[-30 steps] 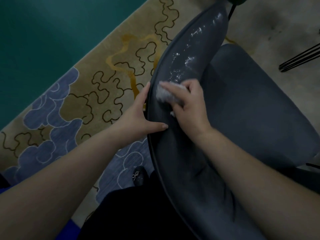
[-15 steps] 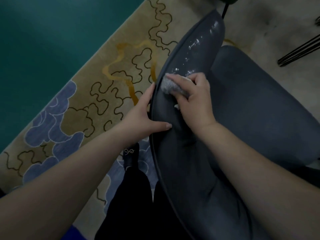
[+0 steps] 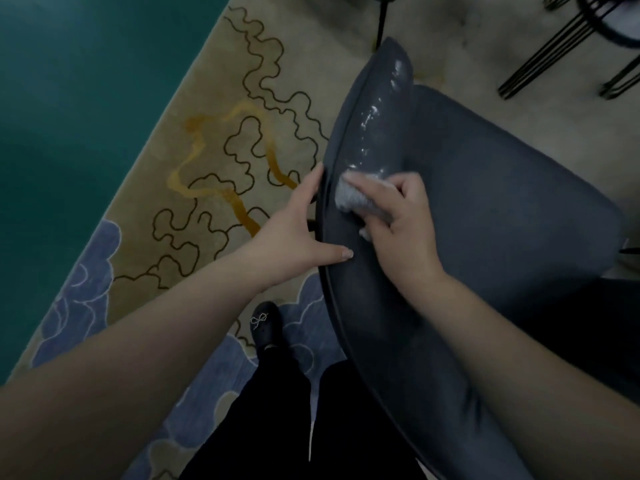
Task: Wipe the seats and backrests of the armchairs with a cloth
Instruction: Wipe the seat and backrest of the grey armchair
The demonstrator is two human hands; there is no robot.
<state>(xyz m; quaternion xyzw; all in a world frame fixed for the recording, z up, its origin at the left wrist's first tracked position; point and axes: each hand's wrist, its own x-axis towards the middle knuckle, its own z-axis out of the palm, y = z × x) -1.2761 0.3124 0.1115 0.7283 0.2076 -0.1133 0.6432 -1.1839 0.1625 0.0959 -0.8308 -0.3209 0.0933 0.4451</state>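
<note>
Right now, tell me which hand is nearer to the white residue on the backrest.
Right. The right hand presses the cloth on the backrest just below the white residue. The left hand grips the backrest's edge lower down, off to the side.

Change over the last second: the right hand (image 3: 398, 220), gripping the cloth (image 3: 353, 197), has travelled up the top of the backrest (image 3: 349, 271) toward its far end — the white foam streaks (image 3: 372, 123) ahead of it are fewer, the stretch behind the cloth now bare. Below, a black shoe (image 3: 265, 323) has stepped forward on the rug (image 3: 138, 202) — legs more exposed.
</note>
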